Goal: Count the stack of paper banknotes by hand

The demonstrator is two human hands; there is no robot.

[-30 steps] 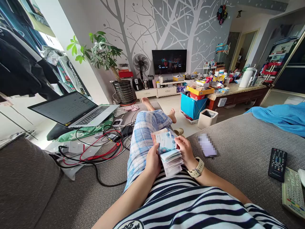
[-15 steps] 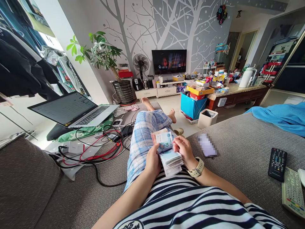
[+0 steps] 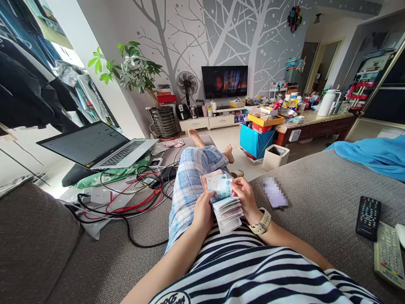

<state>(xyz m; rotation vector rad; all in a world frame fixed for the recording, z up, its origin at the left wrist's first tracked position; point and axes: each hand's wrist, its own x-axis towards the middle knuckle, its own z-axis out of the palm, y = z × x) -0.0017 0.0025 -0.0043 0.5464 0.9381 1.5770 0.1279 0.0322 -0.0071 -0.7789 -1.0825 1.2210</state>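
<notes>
we hold thin rectangular blue-green and pink paper banknotes (image 3: 217,189) over blue-and-white plaid cloth trousers (image 3: 189,179). the left hand (image 3: 204,211) grasps their lower left side; the right hand (image 3: 246,198) pinches a blue-green note (image 3: 224,186) by its right edge between its fingers. for clean separation, we grip firmly at left, draw notes singly and align the bent-over pale paper notes (image 3: 227,211).

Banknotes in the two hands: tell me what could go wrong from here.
The lower banknotes are fanned unevenly, so some might slip onto the striped shirt. The right hand has the edge of a blue-green note, which overlaps others held in the left hand, so two might pull away together.
</notes>
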